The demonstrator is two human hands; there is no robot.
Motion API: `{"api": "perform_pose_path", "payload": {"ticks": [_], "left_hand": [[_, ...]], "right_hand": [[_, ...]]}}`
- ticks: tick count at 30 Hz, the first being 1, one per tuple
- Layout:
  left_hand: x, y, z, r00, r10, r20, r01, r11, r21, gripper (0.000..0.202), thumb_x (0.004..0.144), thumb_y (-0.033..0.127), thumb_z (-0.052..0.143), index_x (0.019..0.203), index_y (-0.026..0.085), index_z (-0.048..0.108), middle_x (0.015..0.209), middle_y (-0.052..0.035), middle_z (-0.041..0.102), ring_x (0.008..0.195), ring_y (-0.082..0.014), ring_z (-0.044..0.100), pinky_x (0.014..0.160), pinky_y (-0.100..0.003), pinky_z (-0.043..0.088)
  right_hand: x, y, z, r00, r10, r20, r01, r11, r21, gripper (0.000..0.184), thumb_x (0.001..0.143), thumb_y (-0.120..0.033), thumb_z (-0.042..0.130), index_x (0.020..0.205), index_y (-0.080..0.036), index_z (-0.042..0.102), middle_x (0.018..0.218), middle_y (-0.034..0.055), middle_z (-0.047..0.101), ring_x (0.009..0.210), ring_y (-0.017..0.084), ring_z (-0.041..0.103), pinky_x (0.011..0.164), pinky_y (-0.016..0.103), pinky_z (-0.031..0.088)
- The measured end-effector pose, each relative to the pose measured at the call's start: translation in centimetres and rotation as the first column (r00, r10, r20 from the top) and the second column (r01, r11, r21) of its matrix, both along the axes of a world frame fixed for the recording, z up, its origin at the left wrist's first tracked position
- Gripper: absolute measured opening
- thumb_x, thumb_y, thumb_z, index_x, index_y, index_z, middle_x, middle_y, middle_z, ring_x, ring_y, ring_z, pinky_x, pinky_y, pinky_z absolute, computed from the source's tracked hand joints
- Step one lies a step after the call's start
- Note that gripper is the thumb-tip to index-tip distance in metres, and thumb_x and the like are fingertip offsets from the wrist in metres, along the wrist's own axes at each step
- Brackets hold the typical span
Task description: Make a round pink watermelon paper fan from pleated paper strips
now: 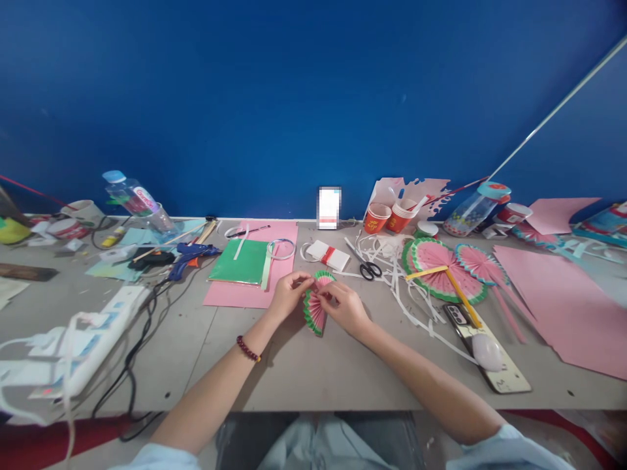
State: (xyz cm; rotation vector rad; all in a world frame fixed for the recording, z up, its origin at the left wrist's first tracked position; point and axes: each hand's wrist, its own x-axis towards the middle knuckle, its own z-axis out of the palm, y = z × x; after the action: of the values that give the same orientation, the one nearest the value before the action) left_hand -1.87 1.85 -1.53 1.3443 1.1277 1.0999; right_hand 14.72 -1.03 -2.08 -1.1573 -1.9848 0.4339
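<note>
Between my hands is a small pleated paper fan [316, 313], pink with a green scalloped edge, held just above the grey table. My left hand [292, 291] pinches its upper left part with thumb and forefinger. From the right, my right hand [347, 307] grips the fan near its middle, fingers bent together. A pair of black-handled scissors [370, 269] lies beyond my right hand. Close by is a white strip bundle with a red band [328, 255]. Finished-looking watermelon fans [434, 271] rest to the right, with a yellow folding stick [460, 297] on them.
At left stand a power strip [102, 339], a blue glue gun [189, 259] and a plastic bottle [134, 196]. A green packet [240, 262] lies on pink paper [230, 297]. White strips [401, 300], a phone [509, 375], paper cups [377, 219] and pink sheets [578, 307] spread rightward.
</note>
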Motion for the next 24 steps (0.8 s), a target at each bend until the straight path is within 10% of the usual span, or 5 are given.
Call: {"api": "perform_pose_path", "payload": {"ticks": [24], "left_hand": [[0.1, -0.6, 1.1, 0.992, -0.119, 0.037, 0.120, 0.993, -0.013, 0.027, 0.073, 0.043, 0.062, 0.078, 0.017, 0.064, 0.074, -0.0019, 0.064, 0.064, -0.0132, 0.056, 0.063, -0.025, 0.047]], "right_hand": [[0.5, 0.2, -0.1, 0.986, -0.160, -0.039, 0.159, 0.987, -0.019, 0.011, 0.079, -0.018, 0.049, 0.076, -0.021, 0.059, 0.076, 0.0026, 0.063, 0.070, 0.016, 0.057, 0.062, 0.025, 0.045]]}}
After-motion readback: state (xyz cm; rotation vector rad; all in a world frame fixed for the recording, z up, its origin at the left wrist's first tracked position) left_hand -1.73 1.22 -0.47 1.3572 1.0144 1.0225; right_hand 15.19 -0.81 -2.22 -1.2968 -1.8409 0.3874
